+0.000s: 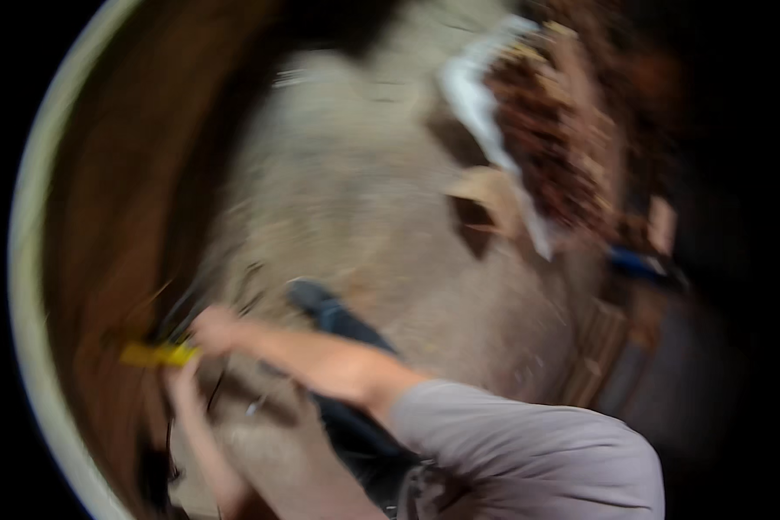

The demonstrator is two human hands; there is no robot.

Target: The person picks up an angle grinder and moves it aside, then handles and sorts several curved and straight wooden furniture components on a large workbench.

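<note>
Motion blur smears the whole head view. My right arm, in a grey short sleeve, reaches across to the left. Its hand (216,330) looks closed, and whatever is in it cannot be made out. Just below it, my left hand (180,374) comes up from the lower edge and is closed on a bright yellow elongated object (158,354), whose kind is too smeared to tell. Both hands are close together in front of a brown upright surface (104,286). Thin dark wires or strands (182,312) show beside the right hand.
My dark-trousered leg and shoe (308,295) stand on the dusty concrete floor (347,191). At the upper right, a white sack or sheet (481,95) borders a heap of reddish-brown pieces (550,139). A cardboard-coloured piece (487,191), a blue object (637,263) and wooden slats (598,347) lie nearby.
</note>
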